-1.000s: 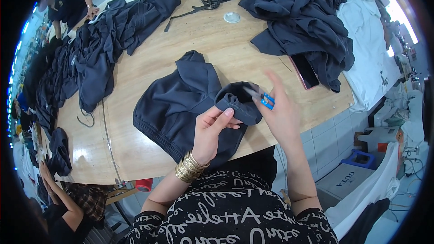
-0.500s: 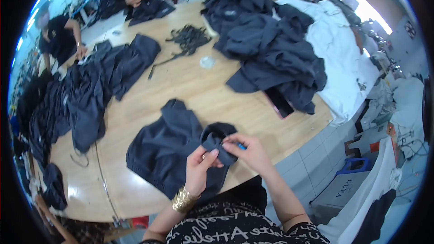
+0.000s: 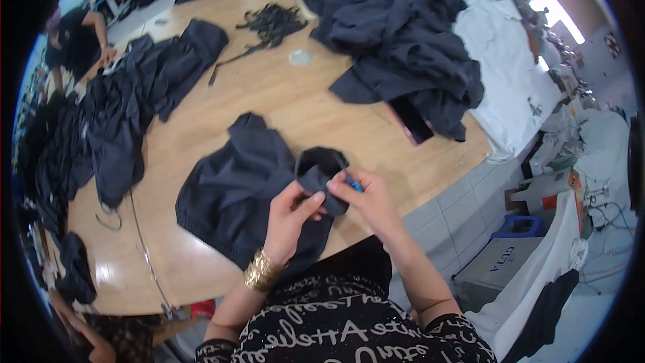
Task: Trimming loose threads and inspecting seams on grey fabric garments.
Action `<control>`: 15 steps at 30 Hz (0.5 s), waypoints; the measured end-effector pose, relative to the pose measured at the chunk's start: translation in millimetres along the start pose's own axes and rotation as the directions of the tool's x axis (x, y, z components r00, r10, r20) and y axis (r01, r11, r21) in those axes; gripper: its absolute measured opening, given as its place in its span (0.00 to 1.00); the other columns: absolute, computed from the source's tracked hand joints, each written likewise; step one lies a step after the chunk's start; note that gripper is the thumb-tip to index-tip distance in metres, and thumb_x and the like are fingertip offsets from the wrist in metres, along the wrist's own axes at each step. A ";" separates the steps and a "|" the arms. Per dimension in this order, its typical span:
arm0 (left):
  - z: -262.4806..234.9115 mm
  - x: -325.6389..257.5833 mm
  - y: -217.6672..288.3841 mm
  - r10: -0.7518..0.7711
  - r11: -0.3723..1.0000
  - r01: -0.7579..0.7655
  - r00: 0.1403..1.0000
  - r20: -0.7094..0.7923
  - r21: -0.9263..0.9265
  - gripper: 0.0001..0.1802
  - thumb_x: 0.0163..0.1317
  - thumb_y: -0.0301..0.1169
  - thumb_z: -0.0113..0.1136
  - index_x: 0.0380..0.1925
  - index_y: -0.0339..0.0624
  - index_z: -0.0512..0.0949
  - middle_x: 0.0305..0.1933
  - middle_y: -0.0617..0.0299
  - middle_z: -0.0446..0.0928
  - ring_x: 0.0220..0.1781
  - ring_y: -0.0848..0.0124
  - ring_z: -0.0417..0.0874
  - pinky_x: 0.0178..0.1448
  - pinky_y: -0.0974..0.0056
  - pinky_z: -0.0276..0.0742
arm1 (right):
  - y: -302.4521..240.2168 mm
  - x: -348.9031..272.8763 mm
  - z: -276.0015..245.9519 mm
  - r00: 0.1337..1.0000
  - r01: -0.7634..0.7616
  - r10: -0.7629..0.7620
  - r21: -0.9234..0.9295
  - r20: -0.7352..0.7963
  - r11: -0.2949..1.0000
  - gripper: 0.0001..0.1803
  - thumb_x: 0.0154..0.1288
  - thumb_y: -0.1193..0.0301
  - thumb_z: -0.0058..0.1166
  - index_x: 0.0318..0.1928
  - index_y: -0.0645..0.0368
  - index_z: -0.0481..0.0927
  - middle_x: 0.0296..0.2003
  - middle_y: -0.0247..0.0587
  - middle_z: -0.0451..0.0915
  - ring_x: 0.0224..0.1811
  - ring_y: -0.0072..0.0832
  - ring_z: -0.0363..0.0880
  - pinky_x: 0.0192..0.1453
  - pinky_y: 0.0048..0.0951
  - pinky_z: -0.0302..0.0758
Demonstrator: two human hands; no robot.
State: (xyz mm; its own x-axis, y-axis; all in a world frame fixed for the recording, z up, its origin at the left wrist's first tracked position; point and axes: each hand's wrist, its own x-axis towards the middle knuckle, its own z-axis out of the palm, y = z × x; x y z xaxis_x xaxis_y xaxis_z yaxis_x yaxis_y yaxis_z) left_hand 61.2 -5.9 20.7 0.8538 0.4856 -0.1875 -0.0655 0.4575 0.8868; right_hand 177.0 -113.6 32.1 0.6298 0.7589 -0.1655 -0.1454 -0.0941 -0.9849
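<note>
A dark navy garment [image 3: 228, 185] lies on the near part of the table, its ribbed hem toward the left. One end of it, a rounded, open part [image 3: 316, 159], is raised in front of me. My left hand [image 3: 289, 218], with a gold cuff bracelet on the wrist, pinches the lower left edge of that part. Thumb and fingers of my right hand [image 3: 369, 196] are closed at its right edge, around a small blue-handled tool [image 3: 353, 184]; its working end is too small to make out. The fingertips of both hands nearly meet on the cloth.
Dark garments lie heaped at the far right [image 3: 403, 47] and left [image 3: 124, 121]. Black cords [image 3: 272, 23] and a clear round disc [image 3: 299, 58] lie between. A phone [image 3: 411, 123] sits under the right heap's edge. Co-workers stand at the far left and back; another's arm shows lower left.
The view has tilted, so the table and its things sit higher in the picture. Both hands keep their hold on the garment; the blue handle shows more plainly in my right hand.
</note>
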 end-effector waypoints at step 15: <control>-10.2 -3.4 -4.5 -0.049 0.992 0.053 0.998 0.038 -0.118 0.10 0.59 0.26 0.59 0.41 0.38 0.77 0.30 0.71 0.74 0.32 0.83 0.70 0.40 0.76 0.67 | -12.1 -7.7 14.2 0.993 0.063 -0.080 -0.174 -0.091 0.983 0.08 0.59 0.71 0.57 0.29 0.63 0.76 0.22 0.24 0.71 0.26 0.10 0.64 0.30 0.14 0.62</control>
State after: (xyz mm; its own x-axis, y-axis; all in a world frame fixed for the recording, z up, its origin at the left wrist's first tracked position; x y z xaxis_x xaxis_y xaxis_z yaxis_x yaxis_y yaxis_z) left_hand 53.3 -2.0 13.1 0.8750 0.4341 -0.2144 -0.0809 0.5676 0.8193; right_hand 163.0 -109.2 46.1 0.7064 0.7021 -0.0902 0.0299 -0.1569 -0.9872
